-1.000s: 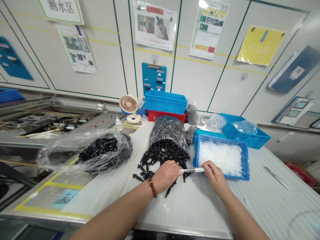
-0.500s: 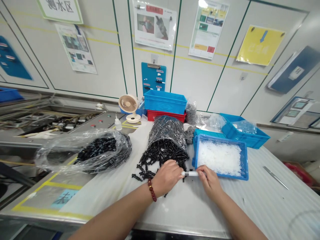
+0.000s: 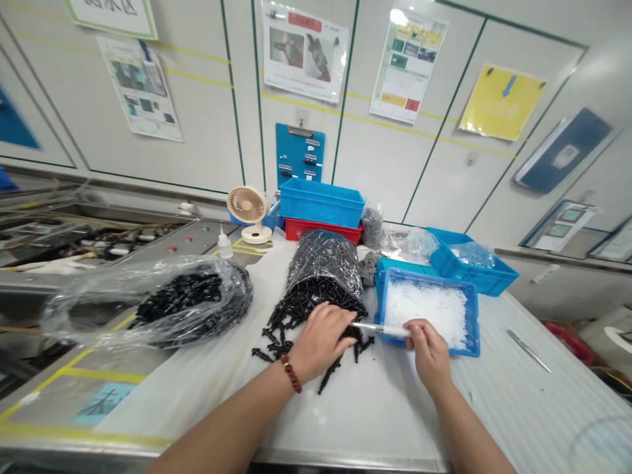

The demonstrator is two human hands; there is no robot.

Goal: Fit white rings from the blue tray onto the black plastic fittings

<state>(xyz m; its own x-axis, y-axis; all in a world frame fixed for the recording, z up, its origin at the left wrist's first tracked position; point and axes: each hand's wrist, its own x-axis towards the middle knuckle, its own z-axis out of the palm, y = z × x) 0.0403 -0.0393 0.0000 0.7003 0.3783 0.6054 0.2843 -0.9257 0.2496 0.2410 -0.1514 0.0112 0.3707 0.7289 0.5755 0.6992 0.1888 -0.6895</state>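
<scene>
When checked at the right hand (image 3: pixel 430 345), shows thumb and fingers clamped on the end of a slim, pen-like tool with white barrel and shiny shaft (image 3: pixel 382 328). Extends leftward from there, nearly level, to the fingertips of the left hand (image 3: pixel 323 339). Seems gripped well back so as to leave the shaft free. At the left hand, shows bent fingers and a thumb slightly apart, with something dark between; cannot tell whether closed on it. Possibly steadies the tool's far end.

Just beyond the left hand, finds slender, ribbed black parts (image 3: pixel 316 296) spilling from a clear plastic bag (image 3: pixel 326 257), likely laid mouth toward the hand for easy picking. Just beyond the right hand, finds a shallow blue plastic tray (image 3: pixel 473 322) of small translucent white rings (image 3: pixel 427 309), presumably placed for a short reach. To the right of that hand, notes slim metal tweezers (image 3: pixel 529 351), apparently set aside within reach.

Cannot see the tool's tip, covered at the left hand, nor the left palm. Cannot separate individual rings by eye. Far beyond the left hand, notes a green-bordered white sign (image 3: pixel 112 16), cut off at the top, and paper notices (image 3: pixel 303 52) too blurred to read.
</scene>
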